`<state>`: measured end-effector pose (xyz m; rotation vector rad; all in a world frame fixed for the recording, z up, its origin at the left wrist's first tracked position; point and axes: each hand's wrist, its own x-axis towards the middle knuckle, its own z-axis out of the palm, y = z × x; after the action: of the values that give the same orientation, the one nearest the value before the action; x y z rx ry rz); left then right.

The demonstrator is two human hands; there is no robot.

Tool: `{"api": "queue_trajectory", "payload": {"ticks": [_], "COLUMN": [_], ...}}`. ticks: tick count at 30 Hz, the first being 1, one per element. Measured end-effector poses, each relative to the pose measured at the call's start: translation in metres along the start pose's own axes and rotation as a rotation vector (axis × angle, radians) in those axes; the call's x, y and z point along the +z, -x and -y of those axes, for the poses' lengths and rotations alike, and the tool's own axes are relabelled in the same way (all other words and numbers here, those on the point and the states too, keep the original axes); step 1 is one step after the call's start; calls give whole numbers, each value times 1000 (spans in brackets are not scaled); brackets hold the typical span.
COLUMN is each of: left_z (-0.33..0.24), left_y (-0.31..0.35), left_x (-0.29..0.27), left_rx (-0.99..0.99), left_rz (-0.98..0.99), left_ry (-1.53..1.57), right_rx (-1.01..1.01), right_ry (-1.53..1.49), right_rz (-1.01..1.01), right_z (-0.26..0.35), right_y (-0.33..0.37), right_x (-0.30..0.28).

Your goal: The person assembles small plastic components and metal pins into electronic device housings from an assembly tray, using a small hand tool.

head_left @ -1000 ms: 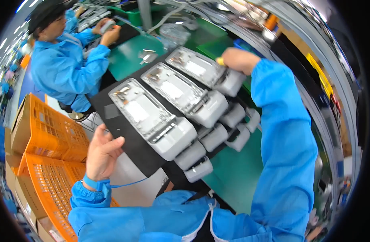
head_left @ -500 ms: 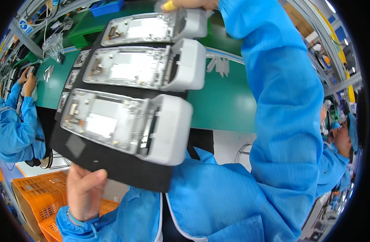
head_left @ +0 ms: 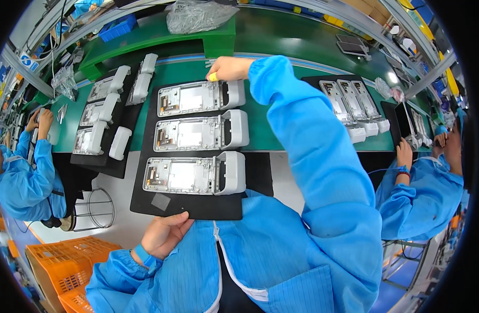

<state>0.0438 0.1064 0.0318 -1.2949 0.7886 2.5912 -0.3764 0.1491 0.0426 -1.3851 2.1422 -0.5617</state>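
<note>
A black board (head_left: 208, 207) lies lengthwise before me, its near end over the table's front edge. Along it sit three grey-white handheld device housings: a near one (head_left: 184, 175), a middle one (head_left: 182, 134) and a far one (head_left: 187, 99). Each has an open frame with a raised, hollow block at its right end. My left hand (head_left: 164, 235) is closed on the board's near edge, thumb on top. At the far edge my right hand (head_left: 229, 69), with a yellow finger cover, closes on the board beside the far housing; its fingertips are partly hidden.
Left of my board, another black board (head_left: 88, 160) bears several similar housings. More housings (head_left: 349, 101) rest on a board at the right. A green shelf (head_left: 156, 47) with a plastic bag (head_left: 197, 16) stands behind. Co-workers sit on both sides; orange crates (head_left: 72, 255) stand lower left.
The board with its three housings has gone from raised and tilted close to me to lower and straighter, farther off. Both hands have moved with it. More of the table now shows.
</note>
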Motion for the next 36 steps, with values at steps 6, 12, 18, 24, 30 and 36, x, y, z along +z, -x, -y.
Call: {"api": "queue_trajectory", "payload": {"ticks": [6, 12, 18, 24, 30, 36], "left_z": [-6, -21, -35, -55, -91, -126], "left_y": [-20, -34, -53, -53, -30, -15], "left_x": [-7, -4, 2, -13, -14, -9], "left_rx": [12, -78, -167, -351, -360, -296], "left_rz": [18, 21, 77, 225, 242, 354], "left_ry": [-23, -64, -84, -67, -478, -921], "right_rx": [0, 162, 180, 256, 352, 232], "right_ry": [191, 465, 630, 471, 296, 371], "right_rz": [-296, -534, -542, -559, -518, -642], "right_z": [-35, -119, -118, -127, -118, -105], "right_y": [-6, 22, 20, 14, 24, 39], "right_x": [-28, -35, -23, -25, -35, -35]}}
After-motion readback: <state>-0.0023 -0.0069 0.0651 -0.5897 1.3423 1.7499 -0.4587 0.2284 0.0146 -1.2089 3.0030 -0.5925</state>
